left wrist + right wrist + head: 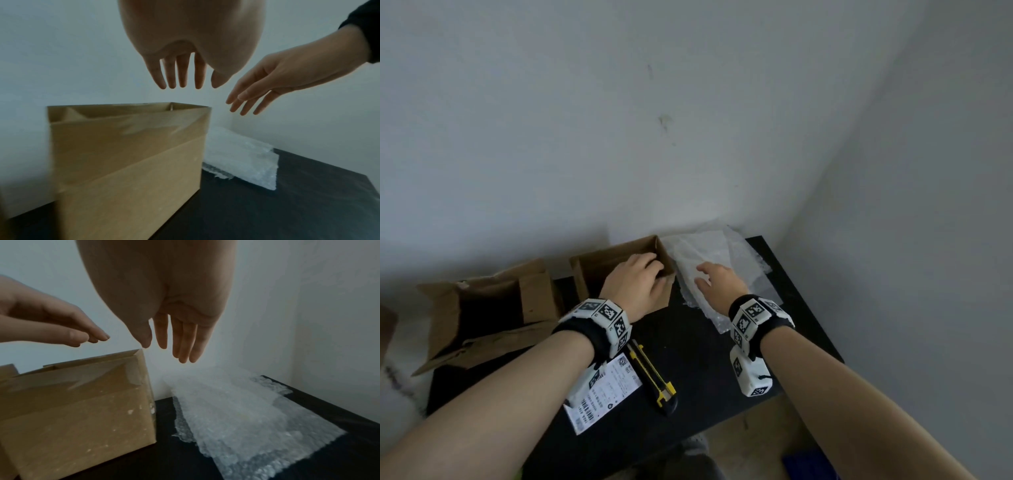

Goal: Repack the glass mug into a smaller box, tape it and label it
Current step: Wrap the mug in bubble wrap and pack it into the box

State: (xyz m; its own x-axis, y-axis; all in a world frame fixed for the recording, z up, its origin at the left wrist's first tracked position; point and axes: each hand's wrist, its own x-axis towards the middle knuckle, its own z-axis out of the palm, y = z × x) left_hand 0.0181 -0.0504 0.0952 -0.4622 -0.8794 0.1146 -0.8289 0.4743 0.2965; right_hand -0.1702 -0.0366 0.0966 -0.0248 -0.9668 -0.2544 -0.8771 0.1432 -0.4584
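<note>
The box (619, 263) is standing open at the top, with room above it. Bubble wrap (722, 263) is lying just beside it. A knife (652, 375) and label (602, 390) are sitting on the near surface (698, 349).

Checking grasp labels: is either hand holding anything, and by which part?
Nothing is held: the left hand hovers open above the box, the right hand above the bubble wrap.
</note>
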